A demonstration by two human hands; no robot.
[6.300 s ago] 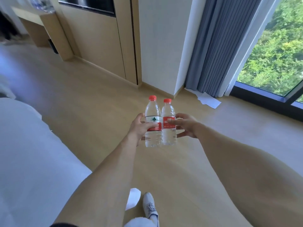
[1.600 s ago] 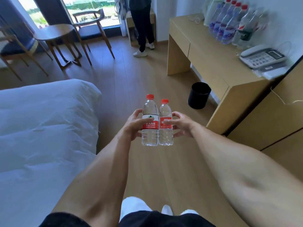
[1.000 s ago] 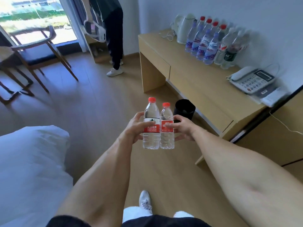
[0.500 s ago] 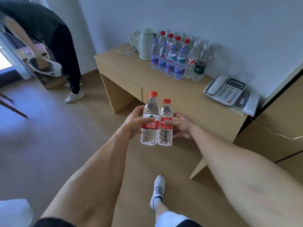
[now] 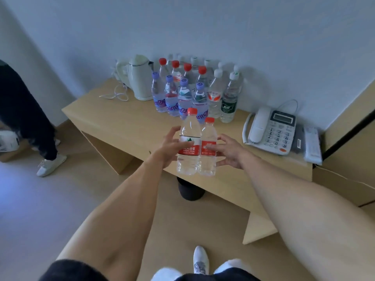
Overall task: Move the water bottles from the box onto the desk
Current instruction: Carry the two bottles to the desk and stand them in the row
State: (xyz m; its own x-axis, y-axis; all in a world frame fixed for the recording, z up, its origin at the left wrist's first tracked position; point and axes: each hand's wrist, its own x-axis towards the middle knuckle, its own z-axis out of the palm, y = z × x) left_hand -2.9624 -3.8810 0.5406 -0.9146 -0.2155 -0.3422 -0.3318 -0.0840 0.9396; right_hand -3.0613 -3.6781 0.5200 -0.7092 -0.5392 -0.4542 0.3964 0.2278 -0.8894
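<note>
closer to the desk (image 5: 125,126) now, both hands' fingers grip two bottles (image 5: 195,145), hiding labels.

Two red-capped bottles (image 5: 195,142) held up; four purple-capped bottles (image 5: 178,96) on the desk (image 5: 125,122); one kettle (image 5: 140,78); one telephone (image 5: 272,132).

Single head view, looking steeply down at the desk (image 5: 125,126), apparently close.

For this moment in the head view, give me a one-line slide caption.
Left hand and right hand carry two red-capped bottles upright toward the desk.
</note>
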